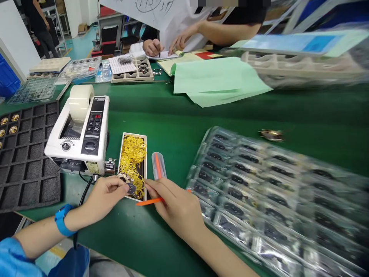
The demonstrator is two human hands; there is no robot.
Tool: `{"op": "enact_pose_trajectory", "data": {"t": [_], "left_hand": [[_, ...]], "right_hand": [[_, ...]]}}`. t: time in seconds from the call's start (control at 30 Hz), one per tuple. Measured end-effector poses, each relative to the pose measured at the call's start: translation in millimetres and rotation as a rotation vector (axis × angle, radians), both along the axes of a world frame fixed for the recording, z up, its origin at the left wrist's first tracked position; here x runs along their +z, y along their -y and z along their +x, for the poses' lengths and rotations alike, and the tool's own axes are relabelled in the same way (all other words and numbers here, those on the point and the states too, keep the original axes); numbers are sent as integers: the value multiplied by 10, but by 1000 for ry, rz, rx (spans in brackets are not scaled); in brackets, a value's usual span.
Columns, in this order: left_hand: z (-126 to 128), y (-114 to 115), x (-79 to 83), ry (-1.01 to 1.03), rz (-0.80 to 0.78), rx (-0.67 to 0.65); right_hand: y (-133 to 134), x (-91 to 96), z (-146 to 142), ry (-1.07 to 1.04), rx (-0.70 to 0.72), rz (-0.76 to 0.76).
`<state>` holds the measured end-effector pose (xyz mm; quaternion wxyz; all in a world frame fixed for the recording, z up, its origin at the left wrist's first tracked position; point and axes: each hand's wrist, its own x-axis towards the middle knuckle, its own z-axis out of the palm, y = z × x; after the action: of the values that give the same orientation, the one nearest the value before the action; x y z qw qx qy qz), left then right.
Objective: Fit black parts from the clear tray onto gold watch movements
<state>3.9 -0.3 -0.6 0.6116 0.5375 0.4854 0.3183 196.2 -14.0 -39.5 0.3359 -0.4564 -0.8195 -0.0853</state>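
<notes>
My left hand [107, 194] pinches a small round part [131, 188], dark-faced with a metallic rim, between thumb and fingers. It hovers over the front end of a narrow white box [145, 154] heaped with thin yellow rings [134, 148]. Just right of it, my right hand [177, 204] is closed round an orange pointed stick [150, 201], whose tip points left past the box's front edge. The right fingertips are close to the box's right wall; whether they also hold a ring I cannot tell. Behind that hand lies a clear holder [163, 163] with another orange stick.
A white tape dispenser [99, 154] stands left of the box, beside a black foam tray [29, 169] with several gold parts. Clear trays [242, 238] of dark parts fill the right. A metallic piece [271, 134] lies behind them. Across the table, a person's hands [184, 40] write near green sheets [213, 77].
</notes>
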Motion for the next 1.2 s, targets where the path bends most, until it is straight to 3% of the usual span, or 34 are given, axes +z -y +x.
{"op": "enact_pose_trajectory", "data": {"t": [0.2,0.37,0.43,0.6,0.73,1.2], "left_hand": [[19,8,55,170,-275,2],[17,39,46,301,-394,-49],[9,43,44,361,-373,-37],[-16,40,29,391,-291,-75],[-16,56,-23,382,-223,-91],[-22,121,-74,278,-84,-226]], "right_hand": [[115,-39,23,11,78,133],[177,-4,-5,-190,189,79],[155,66,-34,-374,160,-53],[55,187,-66,-882,16,-591],[28,154,-21,-1090,-27,-856],[85,306,-119,-897,-6,-803]]}}
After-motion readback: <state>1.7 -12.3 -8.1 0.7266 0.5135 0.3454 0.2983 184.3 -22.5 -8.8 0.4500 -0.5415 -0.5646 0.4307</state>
